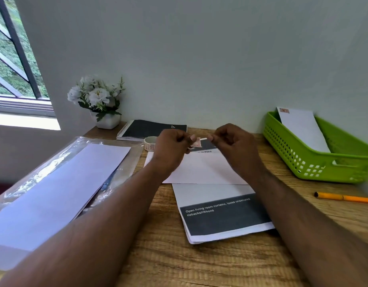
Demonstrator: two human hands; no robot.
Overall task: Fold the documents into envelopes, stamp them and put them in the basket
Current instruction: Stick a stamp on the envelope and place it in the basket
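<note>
Pinching a small reddish stamp between both hands, I hold it in the air above the far end of the white envelope. My left hand has thumb and forefinger closed on the stamp's left edge, the other fingers curled in; my right hand nips a thin white strip at its right edge the same way.

The envelope lies flat on the wooden desk, its near edge overlapping a stack of printed documents that sits askew between my forearms. The roll of stamps stands just beyond my left hand, near a black spiral notebook against the wall.

To my left, a plastic sleeve with a white sheet runs past the desk's left edge. To my right, the green basket sits near the wall with one stamped envelope leaning inside. Bare wood lies between it and my right forearm, and an orange pencil rests near the right edge. A pot of white flowers fills the far left corner.
</note>
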